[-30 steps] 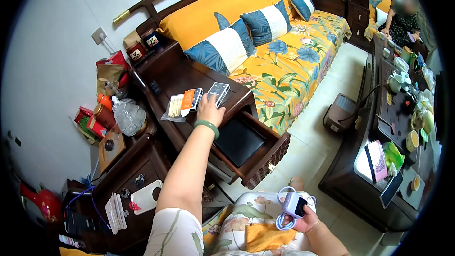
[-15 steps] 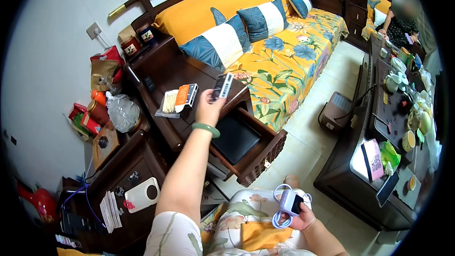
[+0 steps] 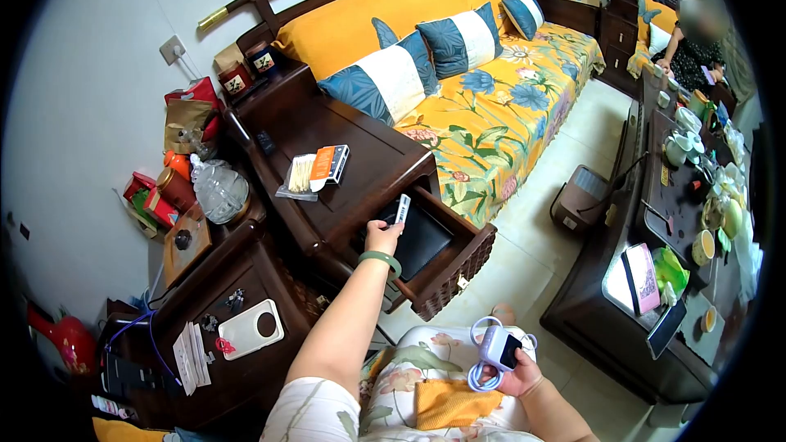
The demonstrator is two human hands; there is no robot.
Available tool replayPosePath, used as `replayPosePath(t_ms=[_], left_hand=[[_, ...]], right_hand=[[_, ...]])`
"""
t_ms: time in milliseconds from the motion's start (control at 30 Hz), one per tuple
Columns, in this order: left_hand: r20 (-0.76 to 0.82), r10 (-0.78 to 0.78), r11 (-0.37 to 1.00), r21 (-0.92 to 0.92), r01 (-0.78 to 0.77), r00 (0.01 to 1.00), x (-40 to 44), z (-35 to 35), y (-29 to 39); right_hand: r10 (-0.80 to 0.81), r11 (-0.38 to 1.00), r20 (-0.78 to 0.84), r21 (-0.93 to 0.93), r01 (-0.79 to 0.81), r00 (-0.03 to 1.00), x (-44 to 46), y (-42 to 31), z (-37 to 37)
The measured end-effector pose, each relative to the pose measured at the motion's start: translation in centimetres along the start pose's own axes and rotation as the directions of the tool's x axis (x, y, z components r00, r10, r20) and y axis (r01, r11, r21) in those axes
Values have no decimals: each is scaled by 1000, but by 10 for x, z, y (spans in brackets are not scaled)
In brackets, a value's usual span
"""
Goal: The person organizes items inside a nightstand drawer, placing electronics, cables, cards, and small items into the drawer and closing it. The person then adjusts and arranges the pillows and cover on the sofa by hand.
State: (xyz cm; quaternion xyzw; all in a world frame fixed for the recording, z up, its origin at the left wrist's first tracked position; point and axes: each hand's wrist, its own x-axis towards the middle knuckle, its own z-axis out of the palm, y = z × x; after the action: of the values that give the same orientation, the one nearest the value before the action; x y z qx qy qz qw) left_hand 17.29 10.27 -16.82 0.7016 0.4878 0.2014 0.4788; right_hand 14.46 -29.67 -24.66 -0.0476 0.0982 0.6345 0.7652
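Note:
My left hand, a green bangle on its wrist, is closed on a small box with a white barcode side. Hand and box are at the open drawer, above a flat black item lying inside. In my lap, my right hand grips a pale purple charger with its cable coiled below; a dark square face shows on it. On the side table above the drawer lie a bag of cotton swabs and an orange and white box.
An orange cloth lies on my lap. At left, a cabinet top holds a white phone case and papers. The sofa stands ahead. A cluttered tea table is at right, with a seated person beyond.
My left hand has brought the small box down from above the side table to the open drawer. My right hand keeps the charger in nearly the same place.

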Motion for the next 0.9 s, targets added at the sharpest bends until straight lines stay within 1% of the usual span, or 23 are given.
replayPosePath(t_ms=[33, 67, 167, 200, 300, 333, 433, 467, 567, 600, 700, 733, 767, 833, 900], left_hand=[[-76, -6, 999, -35, 4, 997, 3, 2, -2], [-5, 0, 999, 44, 0, 1000, 8, 2, -5], [151, 13, 997, 77, -24, 988, 20, 12, -18], [197, -15, 999, 30, 9, 980, 17, 13, -14], [38, -4, 999, 42, 3, 999, 23, 19, -16], [-10, -1, 1000, 20, 1, 1000, 33, 24, -25], [-117, 174, 979, 123, -160, 978, 48, 31, -27], [-57, 135, 987, 93, -129, 989, 53, 31, -25], [-7, 214, 942, 266, -205, 977, 60, 38, -20], [-26, 260, 917, 321, -239, 965, 57, 42, -14], [54, 195, 975, 101, -200, 979, 59, 48, 2], [61, 234, 967, 93, -239, 970, 60, 49, 3], [139, 123, 989, 65, -133, 983, 59, 46, 4], [7, 234, 942, 246, -229, 972, 53, 47, 1], [25, 205, 931, 303, -202, 979, 37, 41, 9]], right_hand=[[-3, 1000, -1, -1, 3, 1000, 0, -1, 0], [-5, 1000, 10, -3, 5, 1000, 0, -1, 1], [-6, 1000, 22, 4, 6, 1000, -1, 0, -1], [2, 1000, 14, 12, -2, 1000, -3, -1, -5], [12, 999, 14, 33, -13, 1000, -5, -2, -10], [15, 999, 18, 39, -16, 1000, -4, -3, -11], [10, 1000, 56, 10, -11, 998, 0, -3, -1], [23, 999, 68, 25, -25, 997, -1, -3, -2], [-14, 1000, 54, 9, 13, 998, -1, -4, -1], [12, 999, 84, 45, -16, 996, 0, -5, -5], [7, 999, 68, 37, -10, 998, -1, -5, -6], [6, 999, 47, 46, -8, 999, -1, -4, -7], [8, 998, 27, 54, -9, 1000, -2, -4, -7], [-4, 999, 11, 37, 4, 1000, 0, -4, -8], [-37, 999, 9, -10, 37, 999, 1, -3, -9]])
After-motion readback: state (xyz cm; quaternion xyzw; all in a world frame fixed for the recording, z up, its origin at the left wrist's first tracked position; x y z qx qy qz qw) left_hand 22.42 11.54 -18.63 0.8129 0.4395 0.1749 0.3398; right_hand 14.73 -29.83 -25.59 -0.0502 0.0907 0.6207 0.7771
